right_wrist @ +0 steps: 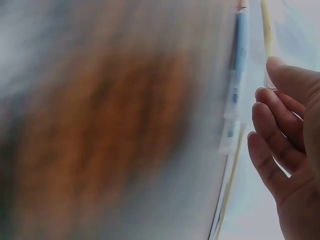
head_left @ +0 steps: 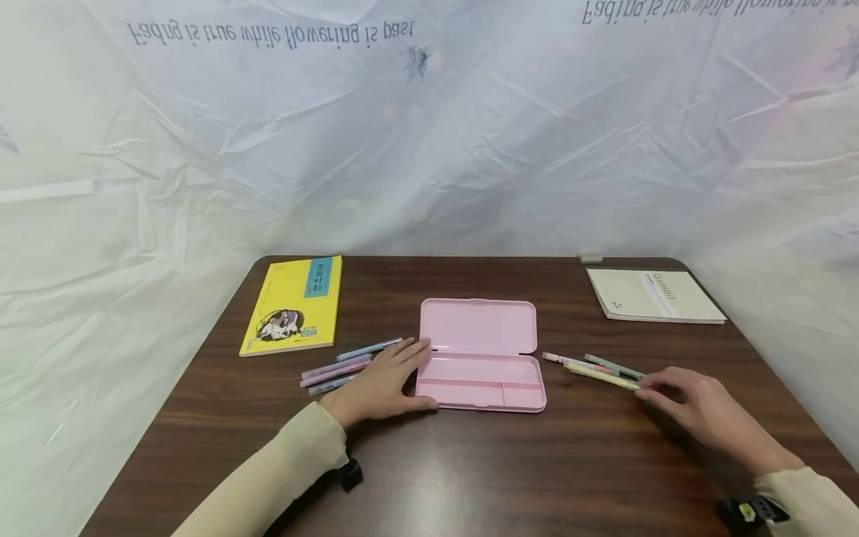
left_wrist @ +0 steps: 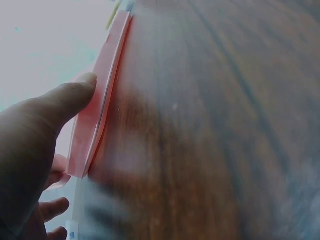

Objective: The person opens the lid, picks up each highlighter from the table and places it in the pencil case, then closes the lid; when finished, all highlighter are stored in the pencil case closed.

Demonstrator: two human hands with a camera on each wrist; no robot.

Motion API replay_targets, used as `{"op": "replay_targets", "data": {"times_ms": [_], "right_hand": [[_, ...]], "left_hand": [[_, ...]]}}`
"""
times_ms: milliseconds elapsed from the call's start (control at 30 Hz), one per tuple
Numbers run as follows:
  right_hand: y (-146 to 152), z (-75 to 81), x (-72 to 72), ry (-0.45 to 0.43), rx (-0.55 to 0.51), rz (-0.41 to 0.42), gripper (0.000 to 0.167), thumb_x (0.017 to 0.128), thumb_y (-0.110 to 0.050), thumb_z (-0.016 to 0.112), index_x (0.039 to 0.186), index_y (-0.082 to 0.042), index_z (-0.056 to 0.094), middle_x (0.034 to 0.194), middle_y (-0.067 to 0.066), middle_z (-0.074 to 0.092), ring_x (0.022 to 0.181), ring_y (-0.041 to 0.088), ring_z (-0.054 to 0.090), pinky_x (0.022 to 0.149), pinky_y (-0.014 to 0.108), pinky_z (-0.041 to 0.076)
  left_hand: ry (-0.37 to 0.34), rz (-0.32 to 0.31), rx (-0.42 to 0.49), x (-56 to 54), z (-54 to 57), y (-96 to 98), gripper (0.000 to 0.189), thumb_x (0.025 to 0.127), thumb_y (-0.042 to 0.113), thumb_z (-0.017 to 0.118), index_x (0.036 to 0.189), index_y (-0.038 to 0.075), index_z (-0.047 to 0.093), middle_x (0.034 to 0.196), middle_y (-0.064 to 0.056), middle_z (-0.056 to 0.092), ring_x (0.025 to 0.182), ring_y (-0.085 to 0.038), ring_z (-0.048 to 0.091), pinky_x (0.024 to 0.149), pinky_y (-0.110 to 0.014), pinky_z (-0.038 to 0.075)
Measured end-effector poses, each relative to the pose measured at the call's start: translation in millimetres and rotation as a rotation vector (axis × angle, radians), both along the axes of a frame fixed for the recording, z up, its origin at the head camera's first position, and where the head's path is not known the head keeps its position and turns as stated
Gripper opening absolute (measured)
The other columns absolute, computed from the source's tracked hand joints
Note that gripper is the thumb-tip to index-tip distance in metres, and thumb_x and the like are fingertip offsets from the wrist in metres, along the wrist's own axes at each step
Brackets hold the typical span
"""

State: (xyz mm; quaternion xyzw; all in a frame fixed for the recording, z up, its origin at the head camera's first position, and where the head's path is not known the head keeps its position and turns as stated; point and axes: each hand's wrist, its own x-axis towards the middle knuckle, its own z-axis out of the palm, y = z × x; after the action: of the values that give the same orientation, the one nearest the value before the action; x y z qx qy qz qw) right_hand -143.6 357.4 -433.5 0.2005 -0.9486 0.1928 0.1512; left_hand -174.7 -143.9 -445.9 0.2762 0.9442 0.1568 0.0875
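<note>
A pink pencil case (head_left: 479, 356) lies open on the table, its lid (head_left: 478, 327) folded back and its lower half split into compartments. My left hand (head_left: 385, 380) holds the case's left end, thumb along the front wall and fingers spread towards the hinge; the left wrist view shows the thumb on the pink side wall (left_wrist: 92, 130). On the right, my right hand (head_left: 701, 406) pinches the end of a yellow pen (head_left: 600, 376) between thumb and fingers. The right wrist view shows that pen (right_wrist: 266, 30) raised beside a blue pen (right_wrist: 241, 45).
A pinkish-white pen (head_left: 570, 361) and a greyish-green pen (head_left: 614, 366) lie beside the yellow one. Several blue and purple pens (head_left: 335, 371) lie partly behind my left hand. A yellow book (head_left: 295, 302), a white notebook (head_left: 654, 296) and a pale eraser-like block (head_left: 590, 258) sit farther back.
</note>
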Motion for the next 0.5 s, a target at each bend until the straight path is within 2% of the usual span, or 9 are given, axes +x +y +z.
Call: {"op": "replay_targets", "data": {"times_ms": [200,500], "right_hand": [[-7,12.0,-7.3,0.053,-0.045,0.055,0.019,0.081,-0.011,0.082,0.095,-0.021,0.074,0.086,-0.013,0.068,0.079,-0.008,0.058,0.065,0.009,0.046],[-28,35.5,-19.7,-0.005,-0.059,0.059,0.014,0.088,-0.016,0.077,0.101,-0.020,0.073,0.091,-0.010,0.068,0.076,-0.005,0.057,0.060,0.015,0.048]], "left_hand": [[-0.005,0.008,-0.001,-0.4,0.4,0.8,0.103,0.082,0.082,0.051,0.161,0.023,0.021,0.167,0.009,0.014,0.153,-0.022,0.011,0.122,-0.051,0.015],[-0.004,0.004,-0.022,-0.1,2.4,2.5,0.102,0.082,0.081,0.051,0.160,0.022,0.022,0.167,0.006,0.016,0.153,-0.023,0.013,0.122,-0.051,0.017]]}}
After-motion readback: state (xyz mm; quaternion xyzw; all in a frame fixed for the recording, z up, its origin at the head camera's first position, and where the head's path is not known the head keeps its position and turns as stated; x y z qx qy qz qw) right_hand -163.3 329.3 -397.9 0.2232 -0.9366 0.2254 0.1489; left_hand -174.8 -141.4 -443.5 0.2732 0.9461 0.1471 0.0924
